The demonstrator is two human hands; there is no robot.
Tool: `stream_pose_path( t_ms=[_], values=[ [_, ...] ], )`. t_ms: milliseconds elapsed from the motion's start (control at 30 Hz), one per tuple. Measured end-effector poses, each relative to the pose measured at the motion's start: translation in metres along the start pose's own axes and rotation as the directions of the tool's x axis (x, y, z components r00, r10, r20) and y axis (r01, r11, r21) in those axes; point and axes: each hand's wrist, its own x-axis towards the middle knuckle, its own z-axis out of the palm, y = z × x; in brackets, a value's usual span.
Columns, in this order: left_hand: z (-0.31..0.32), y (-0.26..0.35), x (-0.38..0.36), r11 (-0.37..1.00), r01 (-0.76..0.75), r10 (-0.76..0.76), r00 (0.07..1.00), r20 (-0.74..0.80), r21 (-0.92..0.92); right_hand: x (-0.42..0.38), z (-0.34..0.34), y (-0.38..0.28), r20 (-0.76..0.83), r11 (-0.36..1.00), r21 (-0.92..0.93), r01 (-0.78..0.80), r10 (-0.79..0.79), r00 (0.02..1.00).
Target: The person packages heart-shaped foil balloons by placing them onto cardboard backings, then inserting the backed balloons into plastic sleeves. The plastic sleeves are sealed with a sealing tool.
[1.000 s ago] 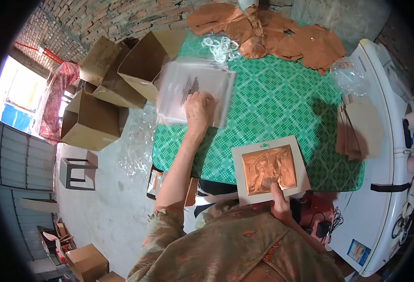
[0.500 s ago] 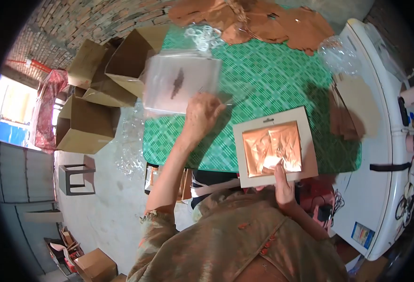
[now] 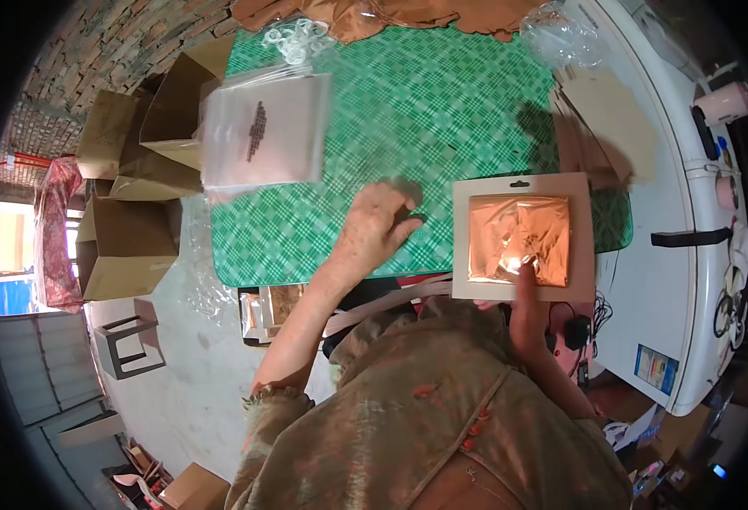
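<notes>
My right hand (image 3: 527,316) holds a beige card (image 3: 463,229) by its lower edge, with the thumb on the front. A folded copper-coloured foil packet (image 3: 518,234) lies on the card, and a slot is cut near the card's top. Over the green checked tabletop, my left hand (image 3: 376,228) is curled, thumb and forefinger close together. A faint see-through blur extends above its fingers; what it holds is hard to make out. To its upper left lies a stack of clear plastic bags (image 3: 293,127) with dark print.
White rings (image 3: 297,38) and copper-coloured sheets (image 3: 425,17) lie along the far edge. Crumpled clear plastic (image 3: 561,36) and more beige cards (image 3: 608,115) are at the right, beside a white appliance (image 3: 646,255). Open cardboard boxes (image 3: 127,246) stand left of the table.
My left hand has moved away from the bag stack, nearer my body. The card in my right hand is more level and closer to the table's right side. The view has shifted.
</notes>
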Motion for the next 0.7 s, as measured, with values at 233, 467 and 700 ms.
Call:
stream_pose_path(
  t_ms=[233, 467, 700],
  values=[
    [0.005, 0.007, 0.002, 0.989, 0.089, -0.089, 0.996, -0.006, 0.114, -0.006, -0.014, -0.012, 0.039, 0.996, -0.087, 0.03, -0.026, 0.999],
    [0.01, 0.004, 0.001, 0.987, 0.117, -0.112, 0.992, -0.051, 0.108, 0.012, 0.007, -0.026, 0.023, 1.0, -0.008, 0.008, -0.007, 1.0],
    [0.015, 0.002, 0.001, 0.985, 0.126, -0.116, 0.989, -0.091, 0.118, 0.025, 0.012, -0.023, 0.103, 0.993, -0.07, -0.09, 0.097, 0.99]
  ],
)
